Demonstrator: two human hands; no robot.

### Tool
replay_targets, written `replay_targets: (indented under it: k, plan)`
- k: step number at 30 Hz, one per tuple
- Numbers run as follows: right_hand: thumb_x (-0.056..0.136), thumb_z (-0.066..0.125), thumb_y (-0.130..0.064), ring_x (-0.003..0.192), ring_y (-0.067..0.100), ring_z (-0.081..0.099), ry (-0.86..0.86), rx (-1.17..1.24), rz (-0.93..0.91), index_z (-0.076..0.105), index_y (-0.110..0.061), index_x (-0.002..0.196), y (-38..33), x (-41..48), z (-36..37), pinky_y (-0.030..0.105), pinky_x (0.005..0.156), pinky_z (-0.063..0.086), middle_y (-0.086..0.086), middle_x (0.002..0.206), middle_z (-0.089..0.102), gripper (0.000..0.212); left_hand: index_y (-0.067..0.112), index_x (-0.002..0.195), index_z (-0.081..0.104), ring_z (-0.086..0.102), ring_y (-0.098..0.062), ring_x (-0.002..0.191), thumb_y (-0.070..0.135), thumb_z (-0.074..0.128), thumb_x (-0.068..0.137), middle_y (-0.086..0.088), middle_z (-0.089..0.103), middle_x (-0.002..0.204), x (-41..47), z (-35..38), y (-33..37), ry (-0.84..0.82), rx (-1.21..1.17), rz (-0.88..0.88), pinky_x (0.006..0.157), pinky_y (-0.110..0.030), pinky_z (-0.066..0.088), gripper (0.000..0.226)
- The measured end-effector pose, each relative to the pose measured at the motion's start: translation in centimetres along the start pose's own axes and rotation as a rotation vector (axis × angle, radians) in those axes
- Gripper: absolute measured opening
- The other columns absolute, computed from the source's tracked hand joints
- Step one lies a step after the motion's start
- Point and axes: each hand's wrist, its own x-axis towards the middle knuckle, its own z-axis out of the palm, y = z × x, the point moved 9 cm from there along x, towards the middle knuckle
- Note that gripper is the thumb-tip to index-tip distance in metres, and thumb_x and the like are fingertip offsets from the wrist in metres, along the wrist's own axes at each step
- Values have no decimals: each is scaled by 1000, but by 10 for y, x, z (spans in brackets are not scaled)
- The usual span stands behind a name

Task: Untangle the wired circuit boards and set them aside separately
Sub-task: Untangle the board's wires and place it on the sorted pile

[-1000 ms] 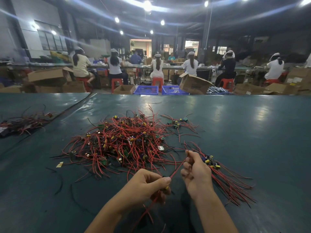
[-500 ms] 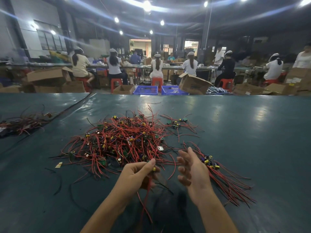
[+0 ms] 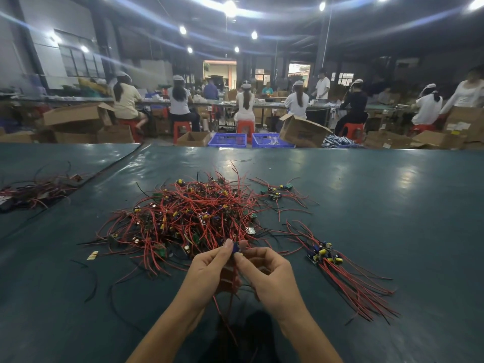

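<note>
Left grip (image 3: 209, 268) and right grip (image 3: 269, 273) are bare, forearms (image 3: 167, 326) too.

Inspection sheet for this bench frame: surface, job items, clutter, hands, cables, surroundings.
Surface: dark green table cover, glossy, seam at left.
Job's things: tangled pile of red-wired boards at centre; sorted bundle lying right of the hands.
Clutter: yellow scrap and loose black wire left of the pile; second tangle far left.
Grippers: left hand and right hand both pinch one small board at the pile's near edge.
Cables: red wires hang from it between the wrists.
Surroundings: seated workers, cardboard boxes, blue crates beyond the table.
</note>
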Motion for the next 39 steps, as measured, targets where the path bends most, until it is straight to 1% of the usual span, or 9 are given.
replay_targets:
  k: [4,7,11,15,20,27,30,34,39]
  plan:
    - [81,79,-21,74,11,72,-19,-3,-60,73,-11,87,-7,0,-1,18,65,54,2,80,76,14,8,77,76,61,-12,52,41,51,85,-7,66,61,1,5,3,-41,51,50,52,-20,52,42]
    - [86,72,-13,69,11,72,45,128,-30,71,-9,89,-12,4,-16,17,53,51,5,81,77,5,15,91,75,58,-10,52,39,49,84,-4,64,66,-1,11,7,-92,76,102,51,-20,50,36]
    - [89,70,-17,55,5,64,201,143,22,72,-11,91,-14,10,-49,17,43,46,3,81,77,7,26,109,70,58,-12,55,33,43,96,1,67,77,2,8,2,-67,193,104,52,-25,49,31]
    - [89,68,-16,53,2,60,308,335,124,71,-13,94,-4,14,-68,15,42,43,-1,76,76,6,16,99,72,57,-13,53,29,39,101,0,67,75,5,0,-5,-17,240,45,51,-25,44,36]
    - [96,58,-20,57,0,54,284,696,239,68,-19,97,4,17,-72,16,52,36,-5,78,74,10,14,94,73,59,-12,53,32,38,99,1,69,72,6,-1,-6,-14,250,50,49,-21,44,40]
    - [95,58,-8,74,8,67,470,1029,174,64,-5,98,13,13,-88,16,60,58,3,84,70,7,11,91,74,58,-14,53,31,40,99,-2,69,72,7,-6,-5,22,208,54,48,-20,43,40]
    - [95,59,-6,68,9,66,533,1035,170,62,-3,95,19,12,-92,20,65,60,5,82,66,5,10,92,74,58,-14,53,33,41,98,-3,69,72,7,-7,-5,27,188,51,47,-19,43,40]
    - [93,63,-4,57,7,66,599,953,175,63,-7,89,22,10,-94,20,56,58,3,77,66,5,12,91,74,58,-15,55,34,41,98,-4,70,74,8,-7,-6,25,190,50,48,-20,43,40]
    - [96,62,-12,63,11,54,698,409,-6,68,-13,107,4,13,-119,20,52,46,1,76,61,13,12,90,74,58,-15,55,34,41,98,-4,70,74,7,-7,-5,23,186,62,48,-20,44,41]
